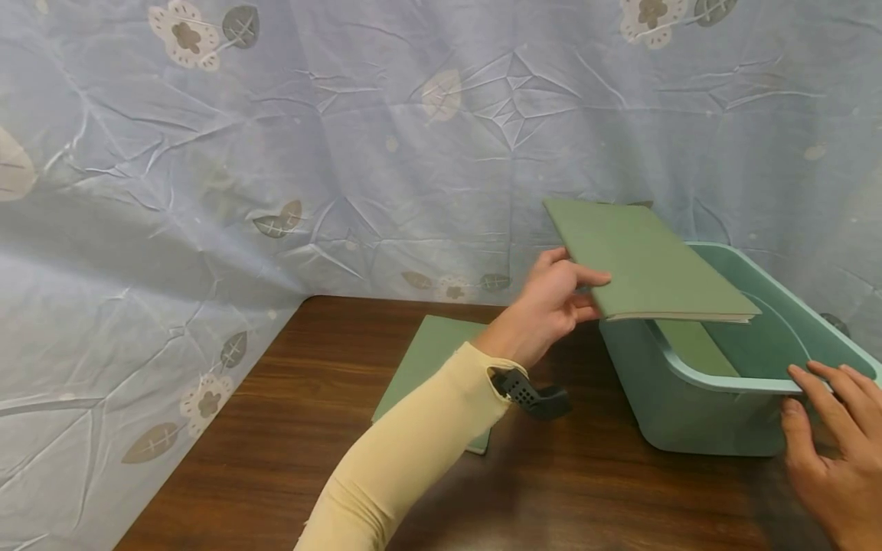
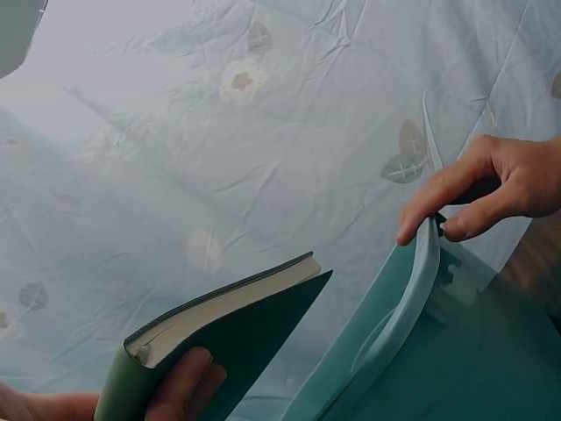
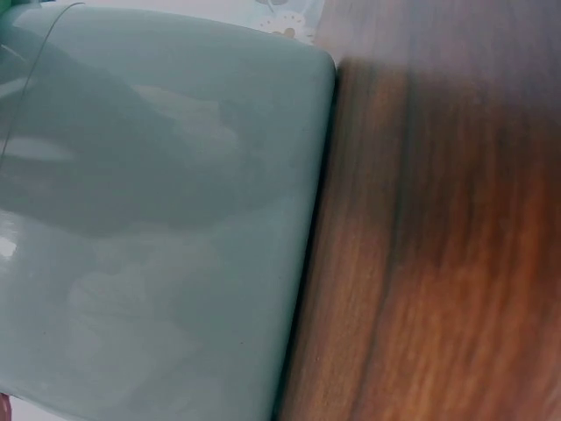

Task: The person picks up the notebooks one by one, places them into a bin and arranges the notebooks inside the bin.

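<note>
My left hand [image 1: 551, 298] grips a green hardcover book [image 1: 648, 260] by its spine edge, thumb on the cover and fingers beneath. The book is held tilted in the air, over the near left side of a teal plastic bin [image 1: 717, 421]. In the left wrist view its cream page edges show between the covers of the book [image 2: 254, 307]. My right hand [image 1: 837, 436] holds the bin's front rim; fingers and thumb straddle that rim in the left wrist view. Inside the bin, part of a flat green item [image 1: 696, 348] shows.
Another green book [image 1: 430, 348] lies on the dark wooden table [image 1: 310, 398], partly hidden behind my left forearm. A floral curtain [image 1: 413, 153] hangs behind the table and along its left side. The bin's wall [image 3: 158, 219] fills much of the right wrist view.
</note>
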Demonstrator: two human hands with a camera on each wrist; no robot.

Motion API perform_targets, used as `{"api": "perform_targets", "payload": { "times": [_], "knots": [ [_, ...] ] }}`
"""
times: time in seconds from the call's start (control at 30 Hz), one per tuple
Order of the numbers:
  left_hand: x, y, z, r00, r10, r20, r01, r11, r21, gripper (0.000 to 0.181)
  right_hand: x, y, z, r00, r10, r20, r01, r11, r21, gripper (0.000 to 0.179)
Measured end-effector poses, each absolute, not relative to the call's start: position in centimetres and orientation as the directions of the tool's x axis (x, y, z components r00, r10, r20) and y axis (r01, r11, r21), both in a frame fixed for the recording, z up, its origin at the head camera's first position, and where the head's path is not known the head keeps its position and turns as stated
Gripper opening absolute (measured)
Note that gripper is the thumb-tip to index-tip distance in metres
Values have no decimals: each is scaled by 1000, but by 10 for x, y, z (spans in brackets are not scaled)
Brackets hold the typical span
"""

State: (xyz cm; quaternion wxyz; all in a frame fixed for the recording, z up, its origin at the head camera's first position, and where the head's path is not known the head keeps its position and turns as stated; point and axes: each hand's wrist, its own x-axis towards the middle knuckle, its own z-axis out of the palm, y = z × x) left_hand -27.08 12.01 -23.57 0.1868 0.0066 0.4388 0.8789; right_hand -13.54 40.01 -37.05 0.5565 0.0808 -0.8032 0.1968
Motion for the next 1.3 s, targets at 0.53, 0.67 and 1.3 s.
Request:
{"api": "perform_targets", "payload": {
  "times": [0.53,0.67,1.3],
  "knots": [
    [-268,154,-241,-931,309,-194,-343,-563,752,50,-128,394,-369,-356,94,930,-357,906,-229,42],
    [-267,160,-242,-933,301,-195,-340,-569,749,49,-127,392,-368,-347,97,933,-364,903,-229,42],
    [-260,187,-249,-932,280,-231,-355,-572,739,57,-117,385,-369,-334,102,937,-362,904,-227,43]
  ]
}}
